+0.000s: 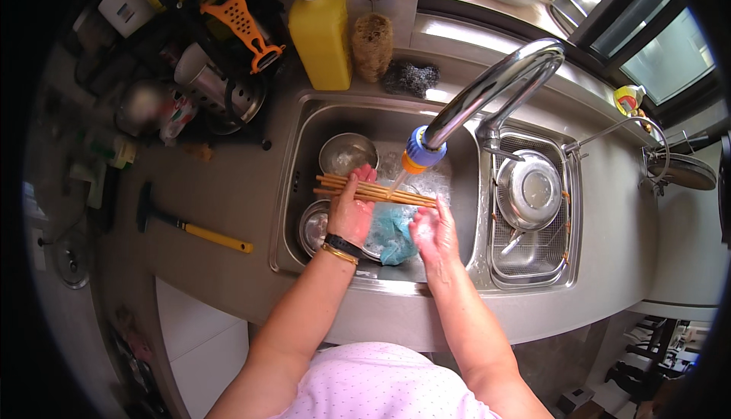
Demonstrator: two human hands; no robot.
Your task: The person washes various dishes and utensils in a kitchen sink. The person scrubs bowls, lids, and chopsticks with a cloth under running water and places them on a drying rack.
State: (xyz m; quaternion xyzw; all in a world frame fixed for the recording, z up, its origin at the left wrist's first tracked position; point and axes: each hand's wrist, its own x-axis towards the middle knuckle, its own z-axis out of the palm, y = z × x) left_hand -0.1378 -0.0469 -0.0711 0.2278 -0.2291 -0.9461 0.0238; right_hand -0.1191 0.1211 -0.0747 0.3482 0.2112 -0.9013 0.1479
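Note:
Several wooden chopsticks (394, 192) lie across both palms under water running from the faucet nozzle (424, 149). My left hand (351, 208) holds them near one end, thumb on top. At their other end, my right hand (435, 228) has thumb and fingertips on the sticks. Beneath the hands, in the steel sink (465, 236), a blue-green cloth (393, 237) lies in suds. One metal bowl (348, 153) stands behind my left hand, another metal bowl (314, 228) left of my wrist.
Right of the basin, a wire basket (531, 259) holds an upturned metal bowl (528, 189). A yellow pump bottle (321, 39), a loofah (372, 47) and a steel scourer (412, 78) are behind the sink. On the left counter lies a yellow-handled tool (217, 238). The curved faucet (485, 91) arches overhead.

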